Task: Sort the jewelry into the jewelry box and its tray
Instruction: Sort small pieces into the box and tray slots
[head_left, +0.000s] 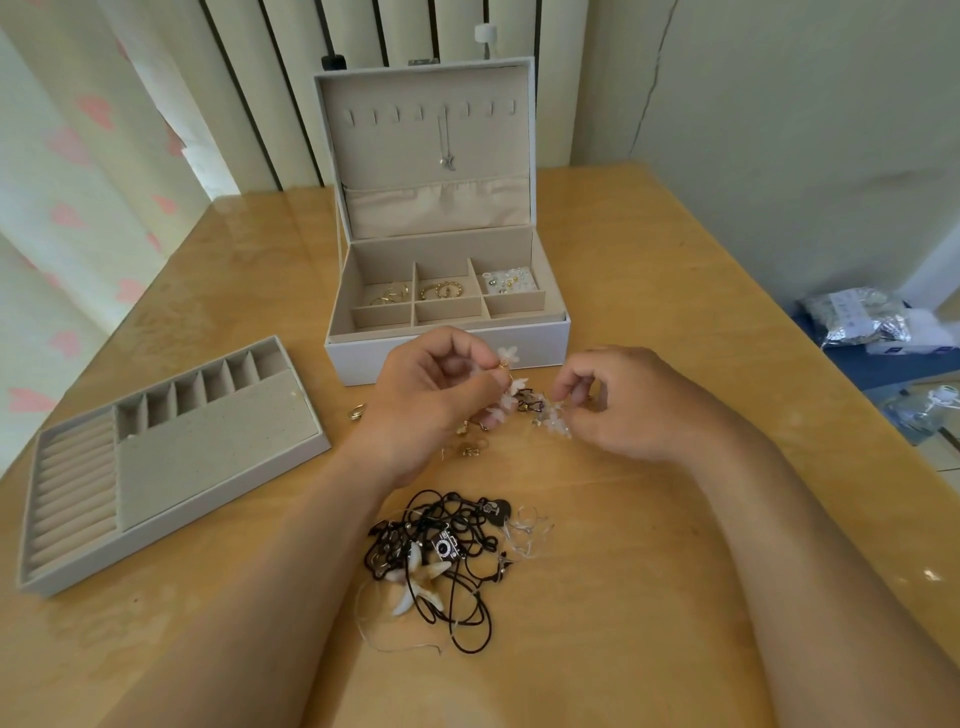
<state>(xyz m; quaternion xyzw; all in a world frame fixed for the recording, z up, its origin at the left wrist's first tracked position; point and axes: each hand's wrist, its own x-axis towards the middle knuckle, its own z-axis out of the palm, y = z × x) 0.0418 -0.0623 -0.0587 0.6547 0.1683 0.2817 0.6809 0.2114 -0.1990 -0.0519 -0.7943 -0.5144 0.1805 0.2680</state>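
The open grey jewelry box (550, 340) stands mid-table, with gold rings in two rear compartments and small studs in the right one. A silver necklace (447, 150) hangs on a hook in its lid. Its empty tray (218, 441) lies to the left. My left hand (431, 410) and my right hand (628, 405) both pinch a string of pale flower earrings (524, 402) just in front of the box. Loose gold pieces (470, 447) lie under my hands. Nearer to me lies a tangle of black cord necklaces (447, 556) with a camera charm and a starfish.
The wooden table (675, 571) has its right edge close by, with blue bags (862, 322) beyond it. A curtain hangs at the left and a wall stands behind the box. A gold ring (357, 412) lies left of my left hand.
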